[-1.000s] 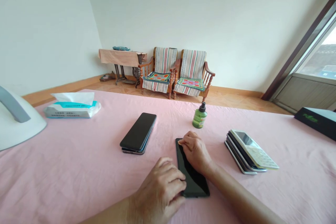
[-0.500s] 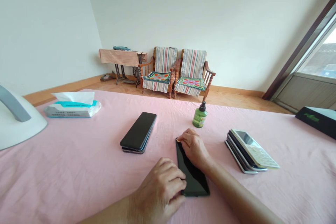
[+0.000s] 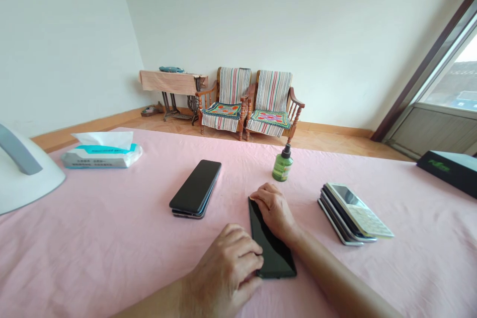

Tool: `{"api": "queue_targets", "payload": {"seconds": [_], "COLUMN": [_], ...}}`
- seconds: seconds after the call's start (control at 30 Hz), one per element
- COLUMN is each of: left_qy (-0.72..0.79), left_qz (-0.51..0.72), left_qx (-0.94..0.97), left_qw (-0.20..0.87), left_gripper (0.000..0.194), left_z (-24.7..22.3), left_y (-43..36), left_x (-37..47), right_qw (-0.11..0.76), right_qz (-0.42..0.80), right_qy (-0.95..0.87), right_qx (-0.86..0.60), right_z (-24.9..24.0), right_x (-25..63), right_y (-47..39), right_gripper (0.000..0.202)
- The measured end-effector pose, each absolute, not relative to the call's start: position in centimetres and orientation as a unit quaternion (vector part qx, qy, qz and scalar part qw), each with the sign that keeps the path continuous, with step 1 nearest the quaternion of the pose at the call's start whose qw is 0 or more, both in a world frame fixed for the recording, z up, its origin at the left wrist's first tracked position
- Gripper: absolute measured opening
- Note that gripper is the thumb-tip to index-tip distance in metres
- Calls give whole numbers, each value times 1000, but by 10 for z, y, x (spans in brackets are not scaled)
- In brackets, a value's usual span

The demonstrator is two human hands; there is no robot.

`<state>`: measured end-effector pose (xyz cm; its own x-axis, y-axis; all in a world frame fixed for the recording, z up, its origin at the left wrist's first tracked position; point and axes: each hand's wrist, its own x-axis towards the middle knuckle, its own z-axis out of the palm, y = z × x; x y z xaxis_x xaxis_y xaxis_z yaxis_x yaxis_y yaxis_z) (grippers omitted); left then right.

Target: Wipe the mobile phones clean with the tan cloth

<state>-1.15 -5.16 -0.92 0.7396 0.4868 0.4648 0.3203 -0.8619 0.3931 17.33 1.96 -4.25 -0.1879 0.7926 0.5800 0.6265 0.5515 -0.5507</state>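
My left hand, half curled, rests its fingertips on the near left edge of the black phone; my right hand, fingers bunched, touches its far left corner. The phone lies flat on the pink-covered desk, between a phone stack and a mixed stack, with a green bottle beyond. Step in hand, as I judge it: corner work, left hand steadying — any further touch there calls for light, even pressure. My right fingertips are hidden — I cannot tell whether they pinch anything. The black box is cut off.
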Motion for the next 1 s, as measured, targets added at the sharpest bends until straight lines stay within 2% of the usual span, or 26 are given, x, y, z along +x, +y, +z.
{"api": "queue_targets", "payload": {"seconds": [0.17, 0.37, 0.5, 1.0], "left_qy": [240, 354, 355, 339], "left_qz": [262, 274, 283, 244], "left_qx": [923, 872, 866, 881], "left_qw": [151, 196, 212, 224], "left_gripper": [17, 46, 57, 53], "left_z": [-5, -7, -8, -5], "left_y": [-54, -58, -56, -48], "left_x": [-12, -12, -13, -14], "right_qw": [415, 379, 370, 313], "right_qz": [127, 197, 218, 248], "right_qy": [-791, -797, -802, -820], "right_qx": [-431, -427, -414, -411], "right_z": [-34, -27, -28, -15], "right_x": [172, 178, 182, 191], "right_y": [-10, -48, -67, -86], "right_gripper": [25, 26, 28, 38]}}
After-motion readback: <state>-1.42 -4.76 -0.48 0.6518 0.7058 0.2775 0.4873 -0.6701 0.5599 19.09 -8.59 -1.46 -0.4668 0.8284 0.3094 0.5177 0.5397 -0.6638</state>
